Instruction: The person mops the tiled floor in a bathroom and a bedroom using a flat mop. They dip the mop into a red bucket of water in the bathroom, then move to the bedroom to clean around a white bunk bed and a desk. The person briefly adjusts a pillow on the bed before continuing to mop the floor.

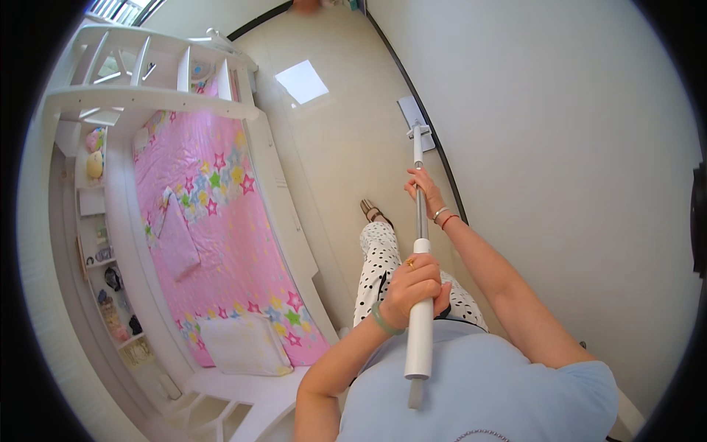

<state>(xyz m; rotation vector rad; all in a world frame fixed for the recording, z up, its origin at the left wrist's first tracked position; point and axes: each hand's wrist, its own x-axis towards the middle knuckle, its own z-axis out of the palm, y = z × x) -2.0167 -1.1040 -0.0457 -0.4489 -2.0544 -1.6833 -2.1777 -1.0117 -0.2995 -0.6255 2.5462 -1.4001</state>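
Note:
A flat mop with a white and metal pole [420, 331] runs up the middle of the view, away from my body. My left hand [414, 289], with a green bangle at the wrist, is wrapped round the thick white upper handle. Farther down, my right hand [427, 193] is closed round the thin metal section, some of its fingers hidden behind the pole. The flat grey-white mop head [412, 110] lies on the floor against the dark baseboard of the right wall.
Along the left stands a white bunk bed [276, 199] with pink star-printed bedding, a pillow [247, 345] and a ladder-like rail. Shelves with toys line its far side. The smooth beige floor [324, 147] runs between bed and wall [560, 147]. My shoe [375, 212] is on it.

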